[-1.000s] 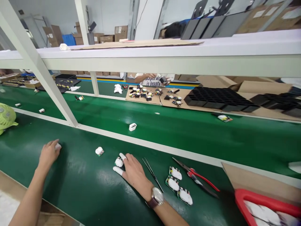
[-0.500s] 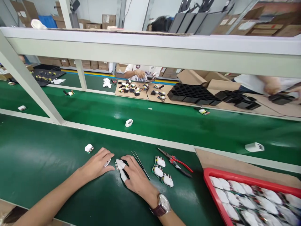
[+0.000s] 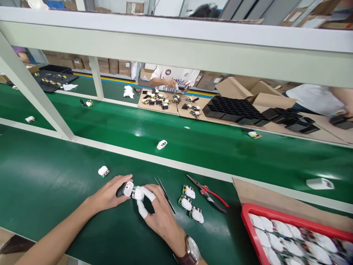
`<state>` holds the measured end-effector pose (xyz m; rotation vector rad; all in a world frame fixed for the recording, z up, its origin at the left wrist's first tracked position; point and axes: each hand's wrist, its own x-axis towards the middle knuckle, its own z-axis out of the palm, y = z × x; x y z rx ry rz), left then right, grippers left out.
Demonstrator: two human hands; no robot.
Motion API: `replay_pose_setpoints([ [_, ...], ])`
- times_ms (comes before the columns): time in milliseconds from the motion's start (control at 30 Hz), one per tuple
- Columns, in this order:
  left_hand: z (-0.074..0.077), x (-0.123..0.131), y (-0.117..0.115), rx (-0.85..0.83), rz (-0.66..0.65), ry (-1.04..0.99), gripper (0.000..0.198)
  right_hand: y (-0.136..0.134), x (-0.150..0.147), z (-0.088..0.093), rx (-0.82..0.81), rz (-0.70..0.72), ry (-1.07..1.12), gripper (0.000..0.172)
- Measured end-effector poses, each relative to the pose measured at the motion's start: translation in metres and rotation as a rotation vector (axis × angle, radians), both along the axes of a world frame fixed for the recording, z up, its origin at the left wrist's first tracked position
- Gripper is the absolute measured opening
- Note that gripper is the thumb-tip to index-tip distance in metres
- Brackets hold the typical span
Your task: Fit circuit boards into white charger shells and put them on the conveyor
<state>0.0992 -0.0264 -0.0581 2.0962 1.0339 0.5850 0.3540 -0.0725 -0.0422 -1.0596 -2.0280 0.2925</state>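
My left hand (image 3: 110, 193) grips a small white plastic shell (image 3: 127, 188) with its open end turned to the right. My right hand (image 3: 157, 211), with white finger cots and a wristwatch, pinches a small white-wrapped circuit board (image 3: 137, 193) right against that shell. Both hands meet low over the green mat (image 3: 49, 184). Another wrapped board (image 3: 103, 171) lies to the upper left of my left hand. Thin tweezers (image 3: 164, 189) lie just right of my right hand.
Three wrapped boards (image 3: 190, 204) and red-handled pliers (image 3: 208, 193) lie to the right. A red tray (image 3: 292, 235) full of boards sits at lower right on cardboard. White shells (image 3: 161, 144) ride the belt beyond the rail. Other people work at black trays (image 3: 234, 110) opposite.
My left hand came in from the far left with the white shell and met my right hand. My right hand lifted the board to the shell's opening. The view shifted right.
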Motion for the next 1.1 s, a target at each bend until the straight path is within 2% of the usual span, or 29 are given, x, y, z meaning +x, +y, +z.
replay_pose_setpoints([
  [167, 0.002, 0.007, -0.005, 0.147, -0.056, -0.039, 0.077, -0.002, -0.005, 0.01, 0.055, 0.008, -0.074, 0.045],
  [333, 0.004, 0.007, -0.007, 0.176, -0.063, -0.028, 0.081, -0.002, -0.007, 0.009, 0.024, 0.021, -0.065, 0.051],
  [633, 0.006, 0.009, -0.008, 0.227, -0.072, -0.02, 0.083, -0.004, -0.009, 0.012, 0.033, 0.025, -0.192, 0.036],
  [800, 0.002, 0.009, -0.008, 0.174, -0.087, -0.005, 0.08, -0.005, -0.01, 0.012, 0.001, 0.043, -0.249, 0.027],
  [967, -0.001, 0.009, -0.01, 0.04, -0.092, -0.04, 0.083, -0.006, -0.007, 0.008, -0.017, 0.065, -0.2, 0.033],
  [1100, -0.003, 0.01, -0.01, -0.018, -0.074, -0.059, 0.078, -0.002, -0.011, 0.001, 0.006, 0.044, -0.21, 0.029],
])
